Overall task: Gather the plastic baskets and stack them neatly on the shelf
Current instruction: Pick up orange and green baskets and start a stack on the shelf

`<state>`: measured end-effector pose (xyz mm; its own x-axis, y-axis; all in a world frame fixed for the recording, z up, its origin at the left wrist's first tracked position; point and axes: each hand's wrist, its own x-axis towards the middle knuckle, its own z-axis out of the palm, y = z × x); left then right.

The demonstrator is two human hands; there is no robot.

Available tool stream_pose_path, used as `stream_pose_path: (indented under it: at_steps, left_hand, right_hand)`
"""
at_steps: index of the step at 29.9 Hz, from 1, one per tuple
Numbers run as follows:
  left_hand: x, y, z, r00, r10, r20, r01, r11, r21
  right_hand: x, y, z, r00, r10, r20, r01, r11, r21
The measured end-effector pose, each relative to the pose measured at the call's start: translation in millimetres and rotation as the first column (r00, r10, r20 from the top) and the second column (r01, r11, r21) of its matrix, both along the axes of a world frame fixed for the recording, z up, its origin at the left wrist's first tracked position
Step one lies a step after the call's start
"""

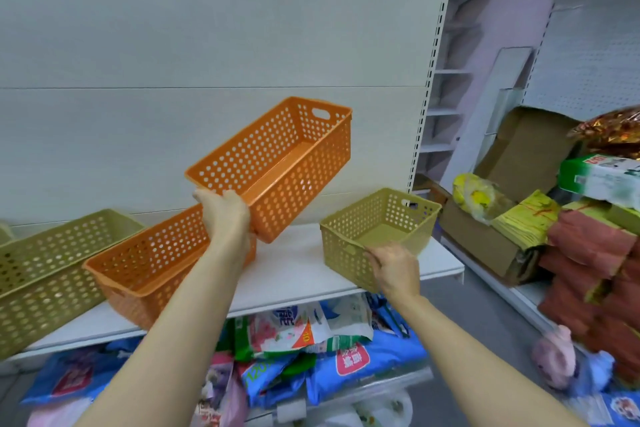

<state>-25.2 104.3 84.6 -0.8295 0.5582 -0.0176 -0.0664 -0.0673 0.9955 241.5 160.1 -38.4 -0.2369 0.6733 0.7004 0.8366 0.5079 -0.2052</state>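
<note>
Baskets: perforated plastic, smooth, slight sheen — raised orange basket [277, 163], second orange basket [152, 260], olive small basket [377, 232], olive long basket [45, 270]. Shelf [294, 267]: smooth matt white. Cardboard box [519, 149]: matt. Packets [311, 333] beneath: glossy film.

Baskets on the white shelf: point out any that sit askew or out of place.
The orange basket is tilted in the air, gripped by the left hand. The small olive basket sits angled, its near corner over the shelf edge, where the right hand holds it. None are stacked yet.
</note>
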Motion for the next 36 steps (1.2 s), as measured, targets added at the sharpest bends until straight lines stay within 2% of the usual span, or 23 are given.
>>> stream_pose_path:
  at_steps: [6,11,14,17,19,20,22,24,25,27,31,34,36]
  left_hand:
    - [-75,10,-22,0.988,0.045,-0.146,-0.046,0.999,-0.004]
    - [-99,-21,-6,0.984,0.03,-0.175,-0.032,0.999,-0.008]
    - [-104,-38,7,0.985,0.015,-0.173,-0.019,1.0,-0.022]
    - [-101,-49,22,0.987,-0.022,-0.162,0.023,1.0,0.01]
    - [-103,-49,26,0.986,-0.056,-0.16,0.061,0.998,0.023]
    - [-103,-49,27,0.984,-0.069,-0.161,0.075,0.997,0.029]
    - [-97,-46,29,0.982,-0.099,-0.162,0.107,0.994,0.038]
    - [-89,-42,28,0.978,-0.136,-0.157,0.144,0.989,0.043]
    - [-85,-38,26,0.977,-0.152,-0.149,0.16,0.986,0.048]
    - [-78,-32,22,0.976,-0.166,-0.138,0.174,0.983,0.051]
    - [-62,-18,16,0.967,-0.203,-0.156,0.211,0.977,0.04]
    - [-54,-8,16,0.955,-0.228,-0.188,0.233,0.973,0.002]
    - [-50,-1,18,0.946,-0.258,-0.195,0.258,0.966,-0.028]
  right_hand:
    - [-80,-11,4,0.994,0.109,-0.006,-0.109,0.994,0.008]
    - [-131,-24,6,0.989,0.149,-0.017,-0.149,0.989,-0.008]
    - [-130,-18,12,0.96,0.22,-0.172,-0.212,0.975,0.064]
    - [-77,13,33,0.932,0.082,-0.353,-0.061,0.996,0.07]
    - [-28,48,38,0.906,-0.113,-0.407,0.097,0.993,-0.061]
    - [-4,64,36,0.878,-0.222,-0.425,0.16,0.971,-0.178]
    - [27,84,29,0.792,-0.344,-0.505,0.106,0.892,-0.44]
    - [36,87,21,0.669,-0.346,-0.658,-0.105,0.832,-0.545]
    - [34,86,17,0.62,-0.331,-0.711,-0.179,0.823,-0.539]
    - [24,74,10,0.602,-0.305,-0.738,-0.204,0.835,-0.511]
    - [-8,49,2,0.561,-0.308,-0.768,-0.145,0.877,-0.458]
    - [-24,35,4,0.499,-0.339,-0.798,-0.142,0.876,-0.461]
    - [-27,33,3,0.495,-0.366,-0.788,-0.123,0.868,-0.48]
